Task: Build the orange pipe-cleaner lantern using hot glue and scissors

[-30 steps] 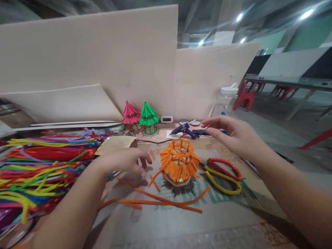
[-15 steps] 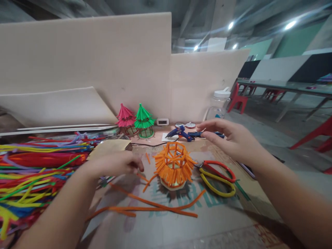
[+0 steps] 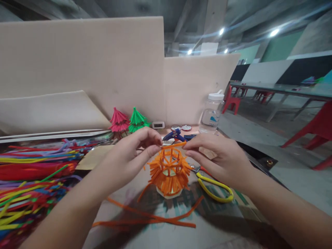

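While the orange strip is up: best keep it straight.
Left hand: nearly closed, pinching one end.
Right hand: curled, can't tell if gripping.

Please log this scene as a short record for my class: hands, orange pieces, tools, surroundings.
Left hand: fingertips at one end of a short orange strip
Right hand: fingertips near its other end
Grip: unclear
Centre: fringed orange model
Front: loose orange strips
Tools: yellow-handled cutting tool, blue glue gun
Back: pink model, green model, clear bottle
Far left: multicoloured strips
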### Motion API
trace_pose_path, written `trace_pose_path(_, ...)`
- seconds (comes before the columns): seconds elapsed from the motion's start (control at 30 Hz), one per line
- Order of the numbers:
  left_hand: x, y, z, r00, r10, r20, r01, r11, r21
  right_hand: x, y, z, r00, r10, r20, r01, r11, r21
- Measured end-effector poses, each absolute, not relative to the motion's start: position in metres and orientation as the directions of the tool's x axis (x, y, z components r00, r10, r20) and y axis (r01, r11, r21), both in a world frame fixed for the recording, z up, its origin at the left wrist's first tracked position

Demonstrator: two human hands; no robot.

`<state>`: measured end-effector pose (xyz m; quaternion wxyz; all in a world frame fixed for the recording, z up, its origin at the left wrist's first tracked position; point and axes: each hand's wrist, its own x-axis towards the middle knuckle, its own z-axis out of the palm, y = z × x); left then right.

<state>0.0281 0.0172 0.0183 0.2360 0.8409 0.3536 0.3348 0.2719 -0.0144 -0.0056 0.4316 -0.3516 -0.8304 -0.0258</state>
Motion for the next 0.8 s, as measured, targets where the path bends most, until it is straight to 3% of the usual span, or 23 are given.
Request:
trace_pose_path(0.17,0.03,0.018,0.013,0.552,0.717,0.425,0.419,-0.68,0.602,0.276,-0.01,-0.017,-0.325,0.577,0.749,0.654,0.709,-0.262)
trace_pose_path(0.3,0.027,0.021,0.006,0.56,0.7,0.443,0.428,-0.702,0.568,0.276,-0.005,-0.023,-0.387,0.535,0.751,0.636,0.745,-0.203)
trace_pose_path(0.57,0.03,0.026,-0.005,0.508,0.747,0.429,0.405,-0.646,0.647,0.274,0.0,-0.031,-0.423,0.545,0.724,0.623,0.755,-0.204)
trace_pose_path(0.7,0.026,0.03,-0.002,0.414,0.795,0.443,0.554,-0.606,0.571,0.276,0.001,-0.033,-0.425,0.558,0.713,0.657,0.732,-0.181)
trace_pose_path(0.8,0.023,0.036,-0.001,0.437,0.835,0.334,0.638,-0.549,0.54,0.277,0.001,-0.034,-0.437,0.57,0.696,0.669,0.723,-0.172)
